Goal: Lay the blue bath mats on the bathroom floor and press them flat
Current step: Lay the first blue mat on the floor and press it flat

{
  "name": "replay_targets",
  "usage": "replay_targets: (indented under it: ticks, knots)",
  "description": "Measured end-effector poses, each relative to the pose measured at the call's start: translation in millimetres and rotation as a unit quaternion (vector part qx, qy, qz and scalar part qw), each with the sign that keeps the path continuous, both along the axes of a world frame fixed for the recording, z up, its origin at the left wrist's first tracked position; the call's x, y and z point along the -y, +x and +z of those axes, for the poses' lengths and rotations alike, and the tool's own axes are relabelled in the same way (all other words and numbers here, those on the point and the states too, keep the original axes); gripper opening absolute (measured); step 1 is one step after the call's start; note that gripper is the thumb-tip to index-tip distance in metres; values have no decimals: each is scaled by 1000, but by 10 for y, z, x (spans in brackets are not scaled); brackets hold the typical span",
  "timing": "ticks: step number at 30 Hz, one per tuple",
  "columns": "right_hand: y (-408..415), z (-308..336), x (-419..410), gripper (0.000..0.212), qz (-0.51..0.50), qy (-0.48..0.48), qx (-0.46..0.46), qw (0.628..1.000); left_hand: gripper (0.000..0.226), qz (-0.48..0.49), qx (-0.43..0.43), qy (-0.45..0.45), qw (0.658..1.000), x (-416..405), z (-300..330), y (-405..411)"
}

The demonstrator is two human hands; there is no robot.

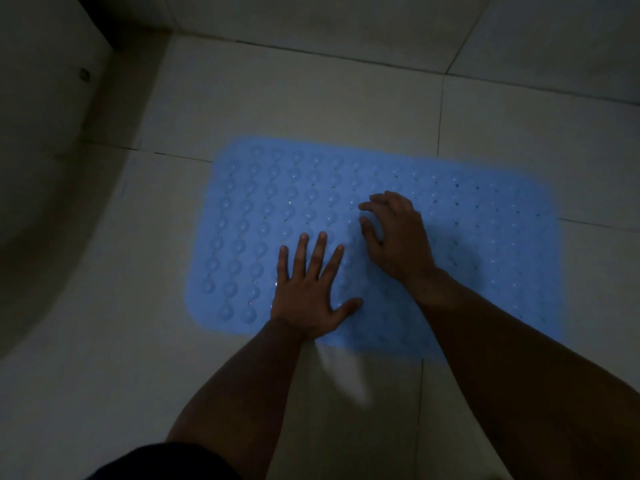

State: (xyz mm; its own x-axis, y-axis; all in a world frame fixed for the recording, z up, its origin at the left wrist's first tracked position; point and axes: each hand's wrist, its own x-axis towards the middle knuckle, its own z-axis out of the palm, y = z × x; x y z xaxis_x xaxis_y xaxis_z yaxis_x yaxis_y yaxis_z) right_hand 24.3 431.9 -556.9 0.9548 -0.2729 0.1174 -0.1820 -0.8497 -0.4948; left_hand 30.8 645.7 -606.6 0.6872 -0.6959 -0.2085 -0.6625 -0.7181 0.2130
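Head view: one blue mat (450,244) spread on pale floor tiles (311,109), long side running left to right, near edge just ahead of the knees. Laid bump side up, rows of round domes and small holes showing, most clearly on the left half; probably suckers underneath, hence the need for pressing down. Set out in the open floor, apart from the curved pale fixture (45,161) at left and from the wall base at top. No second mat in sight, though the task speaks of mats.

Left hand (308,292) flat on the mat near its near edge, palm down, fingers straight and fanned wide, thumb out to the right. Gripping nothing; simply bearing on the surface, likely to seat that part against the tile.

Right hand (398,237) just beside it, farther in toward the mat's middle, wrist angled in from the right. Fingers bent, tips touching the bumps, thumb tucked below them. Nothing visibly caught between them; looks like pressing or feeling with fingertips rather than a pinch, though dim light makes that less than certain.

Mat looks mostly flat already; right half blurred and dark, so any lifted edge there impossible to judge.
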Motion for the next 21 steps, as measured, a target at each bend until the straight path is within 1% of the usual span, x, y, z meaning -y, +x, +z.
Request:
replay_targets:
  ticks: [2, 3, 4, 6, 9, 12, 14, 18, 20, 21]
  knots:
    - [82, 167, -51, 24, 9, 4, -20, 1000, 90, 15, -88, 10, 996, -2, 204, 74]
    - [135, 245, -73, 24, 8, 10, -43, 999, 84, 27, -120, -10, 992, -24, 313, 133]
    - [201, 317, -98, 24, 7, 18, -74, 997, 76, 44, -131, -46, 989, -74, 425, 206]
    - [298, 431, -197, 24, 12, 33, -131, 991, 63, 79, -100, -102, 987, -242, 612, 372]
    - [338, 459, -489, 25, 35, 31, -162, 986, 50, 104, -17, -67, 992, -507, 722, 625]
    - [209, 314, -977, 34, 65, 38, -152, 985, 50, 152, 7, -53, 987, -719, 757, 736]
    - [83, 138, -1345, 47, 88, 22, -137, 986, 55, 164, 22, -47, 985, -838, 762, 741]
    - [-47, -220, -1968, 82, 93, -60, -176, 978, 57, 177, 37, -38, 983, -1057, 707, 741]
    - [-86, -360, -2100, 94, 85, -85, -175, 977, 55, 168, 41, -40, 984, -1130, 644, 742]
    - [-107, -420, -2123, 96, 81, -92, -163, 979, 53, 163, 49, -39, 985, -1154, 614, 741]
